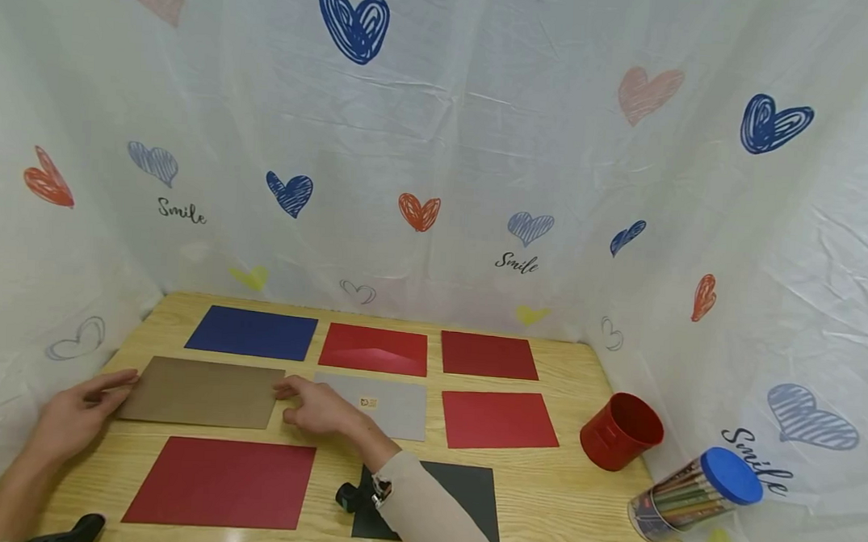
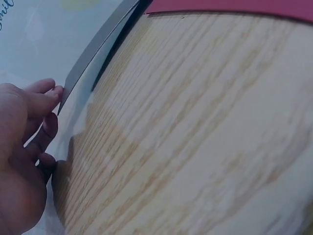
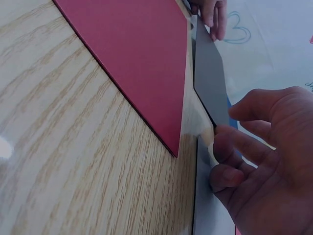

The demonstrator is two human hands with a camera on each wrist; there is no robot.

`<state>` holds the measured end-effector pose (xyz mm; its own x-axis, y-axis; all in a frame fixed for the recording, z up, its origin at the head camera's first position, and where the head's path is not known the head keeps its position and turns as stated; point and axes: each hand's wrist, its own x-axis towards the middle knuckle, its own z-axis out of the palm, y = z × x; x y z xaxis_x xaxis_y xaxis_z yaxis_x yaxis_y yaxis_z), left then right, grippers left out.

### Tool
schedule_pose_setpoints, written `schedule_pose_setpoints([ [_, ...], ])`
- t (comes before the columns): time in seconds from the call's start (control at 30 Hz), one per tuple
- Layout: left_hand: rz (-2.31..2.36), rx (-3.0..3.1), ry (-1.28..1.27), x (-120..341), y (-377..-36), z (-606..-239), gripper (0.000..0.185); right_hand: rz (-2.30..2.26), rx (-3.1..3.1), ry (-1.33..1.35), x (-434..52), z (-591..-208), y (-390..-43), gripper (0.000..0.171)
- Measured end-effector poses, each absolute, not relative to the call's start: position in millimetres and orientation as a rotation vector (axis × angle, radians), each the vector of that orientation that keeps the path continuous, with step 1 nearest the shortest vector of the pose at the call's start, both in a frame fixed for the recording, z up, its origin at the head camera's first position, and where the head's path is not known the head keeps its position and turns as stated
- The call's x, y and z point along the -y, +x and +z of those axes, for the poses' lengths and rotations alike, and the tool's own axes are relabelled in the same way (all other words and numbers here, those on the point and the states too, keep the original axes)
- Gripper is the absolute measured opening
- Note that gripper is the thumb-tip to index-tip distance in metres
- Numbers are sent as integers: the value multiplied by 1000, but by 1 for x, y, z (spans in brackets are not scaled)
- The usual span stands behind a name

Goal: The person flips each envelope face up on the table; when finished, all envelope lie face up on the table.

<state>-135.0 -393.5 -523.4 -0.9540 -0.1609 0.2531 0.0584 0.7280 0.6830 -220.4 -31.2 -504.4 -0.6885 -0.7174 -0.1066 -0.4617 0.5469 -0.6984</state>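
The right forearm and sleeve [image 1: 423,509] cover the left part of the black sheet [image 1: 468,499] near the desk's front edge, and the right hand [image 1: 322,410] hides the grey envelope's [image 1: 384,405] left end. A small printed mark on that envelope is too small to read. A black object [image 1: 73,528] left of the black sheet is cut by the bottom edge. In the left wrist view the brown envelope [image 2: 98,46] appears only edge-on, blurred
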Motion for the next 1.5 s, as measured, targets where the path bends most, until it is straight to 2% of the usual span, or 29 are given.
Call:
schedule_pose_setpoints([
  [0.3, -1070, 2637, 99, 396, -134, -522, 27, -1012, -2383, -955, 29, -507, -220, 48],
  [0.77, -1058, 2628, 129, 394, -132, -523, 28, -1326, -2190, -877, 24, -514, -224, 50],
  [1.5, -1196, 2611, 82, 393, -132, -516, 39, -1561, -2072, -828, 15, -510, -228, 53],
])
